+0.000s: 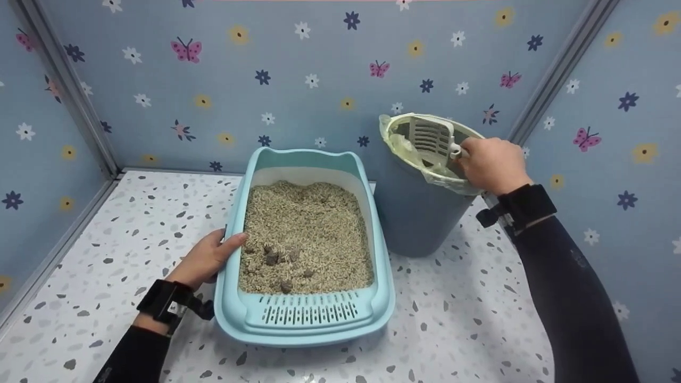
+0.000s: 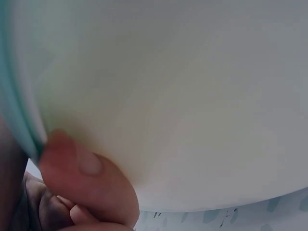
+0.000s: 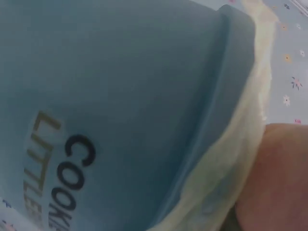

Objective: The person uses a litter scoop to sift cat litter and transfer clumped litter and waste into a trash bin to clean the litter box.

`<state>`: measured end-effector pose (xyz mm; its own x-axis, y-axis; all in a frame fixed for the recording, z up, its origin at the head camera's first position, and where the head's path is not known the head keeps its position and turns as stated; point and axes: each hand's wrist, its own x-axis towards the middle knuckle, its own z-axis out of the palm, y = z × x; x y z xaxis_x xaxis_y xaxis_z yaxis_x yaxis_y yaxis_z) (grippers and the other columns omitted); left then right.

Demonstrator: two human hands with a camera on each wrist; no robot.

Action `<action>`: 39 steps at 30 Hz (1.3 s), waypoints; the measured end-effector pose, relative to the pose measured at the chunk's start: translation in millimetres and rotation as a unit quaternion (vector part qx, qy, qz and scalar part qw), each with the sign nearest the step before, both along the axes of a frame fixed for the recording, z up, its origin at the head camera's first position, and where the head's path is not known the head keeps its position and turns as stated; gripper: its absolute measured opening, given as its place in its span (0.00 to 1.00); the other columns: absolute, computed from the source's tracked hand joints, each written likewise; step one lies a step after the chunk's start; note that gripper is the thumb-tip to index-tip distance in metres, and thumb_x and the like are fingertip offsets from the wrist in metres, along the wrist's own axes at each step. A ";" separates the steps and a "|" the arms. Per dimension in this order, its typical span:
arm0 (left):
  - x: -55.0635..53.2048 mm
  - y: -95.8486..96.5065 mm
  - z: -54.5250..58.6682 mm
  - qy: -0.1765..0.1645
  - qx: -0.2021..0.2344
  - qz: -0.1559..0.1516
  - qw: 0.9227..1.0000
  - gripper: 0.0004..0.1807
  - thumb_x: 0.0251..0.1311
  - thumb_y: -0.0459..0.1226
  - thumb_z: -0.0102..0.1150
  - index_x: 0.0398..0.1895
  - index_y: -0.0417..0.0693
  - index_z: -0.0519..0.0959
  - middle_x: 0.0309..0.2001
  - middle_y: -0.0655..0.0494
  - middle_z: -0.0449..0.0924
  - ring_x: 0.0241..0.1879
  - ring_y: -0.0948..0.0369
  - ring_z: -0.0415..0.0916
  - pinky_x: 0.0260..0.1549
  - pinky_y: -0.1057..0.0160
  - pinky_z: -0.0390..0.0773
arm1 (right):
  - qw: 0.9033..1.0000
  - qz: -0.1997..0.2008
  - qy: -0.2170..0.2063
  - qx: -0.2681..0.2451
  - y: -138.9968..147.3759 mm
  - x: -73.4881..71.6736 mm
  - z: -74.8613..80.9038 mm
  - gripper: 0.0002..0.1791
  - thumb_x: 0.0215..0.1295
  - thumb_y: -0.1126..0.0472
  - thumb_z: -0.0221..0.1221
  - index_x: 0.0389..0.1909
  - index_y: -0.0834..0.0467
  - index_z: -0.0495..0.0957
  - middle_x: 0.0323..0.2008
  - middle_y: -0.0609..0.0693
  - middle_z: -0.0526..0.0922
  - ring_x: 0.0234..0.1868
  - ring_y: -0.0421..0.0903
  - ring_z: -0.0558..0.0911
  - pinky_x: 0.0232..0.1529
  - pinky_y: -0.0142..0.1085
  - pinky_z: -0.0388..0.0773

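A light blue litter box (image 1: 306, 336) stands on the speckled surface, holding tan granular litter (image 1: 319, 229) with several dark clumps (image 1: 272, 258) towards its front left. My left hand (image 1: 205, 258) grips the box's left rim, thumb over the edge and fingers outside; the left wrist view shows these fingers (image 2: 91, 185) close up against the pale wall. With my right hand (image 1: 495, 164) I hold a slotted litter scoop (image 1: 430, 139) by its handle, its head tilted inside the mouth of the bin (image 1: 425, 213). In the right wrist view, part of my right hand (image 3: 276, 183) shows beside the bin's rim.
The grey-blue bin, lined with a pale yellow bag (image 1: 457, 184), stands right of the litter box near the back wall (image 1: 314, 64). Patterned panels (image 1: 612, 159) close in both sides. White speckled surface (image 1: 452, 319) extends around the box.
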<state>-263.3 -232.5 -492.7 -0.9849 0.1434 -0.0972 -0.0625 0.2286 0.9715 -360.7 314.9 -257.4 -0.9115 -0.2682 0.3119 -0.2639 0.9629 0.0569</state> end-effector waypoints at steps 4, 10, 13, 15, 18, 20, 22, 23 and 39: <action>-0.2 0.4 0.3 0.002 -0.001 -0.002 1.000 0.36 0.85 0.56 0.56 0.72 0.30 0.67 0.44 0.38 0.84 0.37 0.44 0.91 0.34 0.47 0.93 | 0.999 0.004 0.036 0.031 2.4 1.2 -2.0 0.08 0.79 0.60 0.61 0.38 0.59 0.82 0.27 0.57 0.81 0.25 0.60 0.78 0.20 0.59 0.74; -0.2 1.1 -0.3 0.003 -0.008 -0.002 1.000 0.37 0.85 0.56 0.56 0.72 0.30 0.67 0.43 0.38 0.84 0.36 0.45 0.91 0.32 0.47 0.93 | 0.999 0.005 0.038 0.011 6.6 6.1 -0.2 0.09 0.79 0.59 0.62 0.39 0.60 0.82 0.26 0.57 0.81 0.24 0.59 0.77 0.20 0.56 0.74; 1.2 1.3 0.7 0.001 -0.008 -0.001 1.000 0.38 0.85 0.57 0.56 0.74 0.30 0.66 0.44 0.38 0.84 0.37 0.45 0.91 0.33 0.47 0.93 | 0.999 0.006 0.034 -0.015 6.0 11.5 3.7 0.11 0.81 0.56 0.61 0.42 0.61 0.84 0.27 0.58 0.83 0.25 0.59 0.78 0.21 0.55 0.74; 2.2 1.6 2.2 0.000 -0.008 -0.002 1.000 0.38 0.85 0.57 0.56 0.74 0.31 0.66 0.44 0.37 0.84 0.38 0.44 0.91 0.33 0.46 0.93 | 0.998 0.010 0.042 -0.034 3.7 16.6 7.4 0.13 0.82 0.55 0.59 0.43 0.61 0.85 0.27 0.57 0.83 0.24 0.58 0.78 0.21 0.53 0.71; 2.7 1.6 2.6 -0.003 -0.005 0.001 1.000 0.38 0.84 0.57 0.56 0.74 0.31 0.67 0.45 0.36 0.84 0.38 0.44 0.91 0.33 0.46 0.93 | 0.996 0.021 0.055 -0.072 -2.1 25.1 12.9 0.16 0.83 0.52 0.59 0.46 0.62 0.86 0.26 0.55 0.81 0.23 0.55 0.74 0.20 0.49 0.64; 2.2 1.2 2.1 -0.001 -0.006 0.002 1.000 0.39 0.85 0.57 0.56 0.75 0.30 0.66 0.45 0.36 0.84 0.38 0.45 0.91 0.32 0.47 0.93 | 0.993 0.031 0.055 -0.103 -7.3 30.3 16.3 0.18 0.83 0.50 0.61 0.52 0.62 0.86 0.23 0.54 0.76 0.21 0.52 0.69 0.21 0.46 0.61; 1.1 0.7 0.8 -0.001 -0.003 0.003 1.000 0.39 0.85 0.56 0.56 0.75 0.30 0.65 0.45 0.37 0.85 0.37 0.46 0.91 0.32 0.47 0.93 | 0.989 0.049 0.046 -0.132 -13.2 35.5 18.9 0.19 0.83 0.49 0.62 0.58 0.61 0.85 0.22 0.51 0.73 0.20 0.48 0.64 0.21 0.44 0.59; 0.6 0.6 0.4 -0.001 -0.003 0.003 1.000 0.39 0.85 0.56 0.56 0.75 0.30 0.65 0.45 0.37 0.85 0.37 0.46 0.91 0.32 0.48 0.93 | 0.987 0.059 0.041 -0.143 -16.4 38.3 20.0 0.20 0.83 0.48 0.63 0.60 0.60 0.85 0.22 0.49 0.70 0.19 0.46 0.62 0.21 0.42 0.58; 3.7 0.8 3.9 -0.007 -0.007 -0.001 1.000 0.41 0.83 0.60 0.57 0.73 0.31 0.67 0.44 0.36 0.85 0.36 0.44 0.91 0.31 0.47 0.93 | 0.957 0.215 -0.186 -0.057 -101.3 73.1 -17.7 0.14 0.78 0.46 0.69 0.43 0.52 0.92 0.28 0.43 0.86 0.28 0.43 0.82 0.35 0.45 0.84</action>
